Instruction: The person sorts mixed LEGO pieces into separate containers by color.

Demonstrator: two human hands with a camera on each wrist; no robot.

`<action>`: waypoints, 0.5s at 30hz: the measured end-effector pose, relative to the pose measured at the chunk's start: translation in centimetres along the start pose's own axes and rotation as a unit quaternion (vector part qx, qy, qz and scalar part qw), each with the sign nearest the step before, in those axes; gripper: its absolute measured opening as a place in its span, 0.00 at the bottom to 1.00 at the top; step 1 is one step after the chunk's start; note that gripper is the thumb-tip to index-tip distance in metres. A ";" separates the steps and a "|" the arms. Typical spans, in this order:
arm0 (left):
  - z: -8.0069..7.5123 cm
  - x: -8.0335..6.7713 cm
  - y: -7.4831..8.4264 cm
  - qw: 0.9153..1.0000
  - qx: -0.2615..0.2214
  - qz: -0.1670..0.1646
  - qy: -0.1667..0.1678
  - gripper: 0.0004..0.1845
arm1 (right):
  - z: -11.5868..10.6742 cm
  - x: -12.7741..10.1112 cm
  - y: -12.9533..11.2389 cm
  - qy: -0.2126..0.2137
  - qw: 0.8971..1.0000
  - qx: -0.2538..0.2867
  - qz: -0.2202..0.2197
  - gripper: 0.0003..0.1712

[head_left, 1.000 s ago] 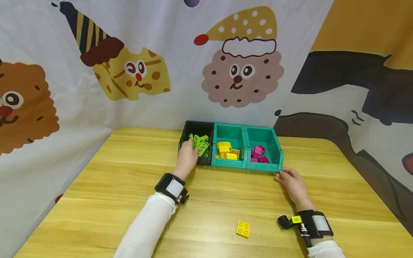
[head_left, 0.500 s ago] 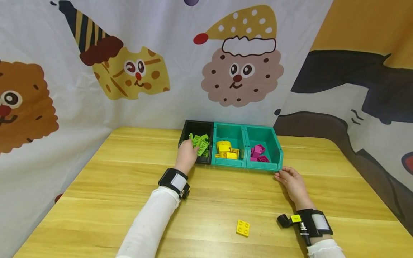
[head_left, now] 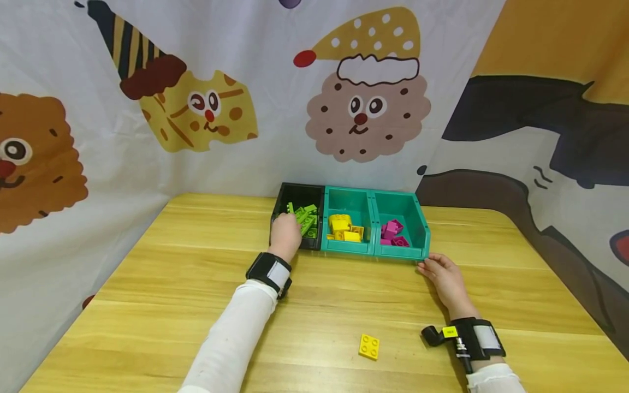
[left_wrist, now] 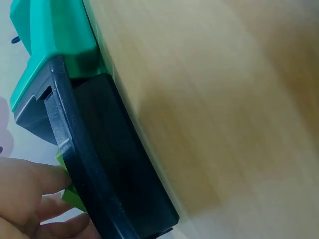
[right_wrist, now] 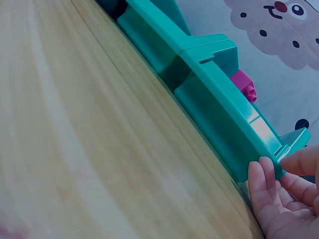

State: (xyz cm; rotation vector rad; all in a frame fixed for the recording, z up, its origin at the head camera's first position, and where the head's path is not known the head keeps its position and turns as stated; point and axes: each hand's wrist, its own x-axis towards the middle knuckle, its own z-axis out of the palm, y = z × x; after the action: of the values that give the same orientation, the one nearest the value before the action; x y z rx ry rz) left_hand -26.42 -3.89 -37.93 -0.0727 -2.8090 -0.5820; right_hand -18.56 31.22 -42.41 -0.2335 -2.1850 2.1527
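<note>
My left hand (head_left: 286, 229) reaches over the front wall of the black bin (head_left: 295, 192). Its fingertips (left_wrist: 47, 181) pinch a green brick (left_wrist: 64, 167) among the green bricks (head_left: 308, 215) inside. My right hand (head_left: 432, 268) holds the front right corner of the teal bin (head_left: 400, 252), with fingers (right_wrist: 260, 181) wrapped round that corner (right_wrist: 271, 164). The middle teal bin (head_left: 349, 248) holds yellow bricks (head_left: 344, 226). The right one holds magenta bricks (head_left: 393, 232). One magenta brick (right_wrist: 244, 85) shows above the rim in the right wrist view.
A loose flat yellow brick (head_left: 369, 346) lies on the wooden table (head_left: 162, 284) near the front, between my forearms. The three bins stand in a row at the table's far edge, against a cartoon-printed curtain (head_left: 221, 109) that surrounds the table.
My left hand has slid a little further forward into the black bin. The right hand, the bins and the loose yellow brick have stayed put.
</note>
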 end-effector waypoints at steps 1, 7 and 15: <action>0.0 0.0 0.0 1.000 0.011 0.002 -0.003 0.13 | 0.0 0.0 0.0 0.000 1.000 -0.001 0.000 0.18; 0.1 0.0 0.1 0.998 0.055 0.006 -0.040 0.16 | 0.0 0.1 0.0 -0.001 1.000 -0.005 -0.001 0.18; 0.1 -0.5 0.5 0.997 0.019 -0.019 -0.070 0.20 | 0.0 0.1 0.2 0.001 1.000 0.006 0.003 0.15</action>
State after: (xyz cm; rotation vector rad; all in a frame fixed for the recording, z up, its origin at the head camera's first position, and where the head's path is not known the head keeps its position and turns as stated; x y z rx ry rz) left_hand -25.93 -3.41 -37.95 -0.0556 -2.9618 -0.5526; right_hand -18.61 31.23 -42.58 -0.2424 -2.1731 2.1676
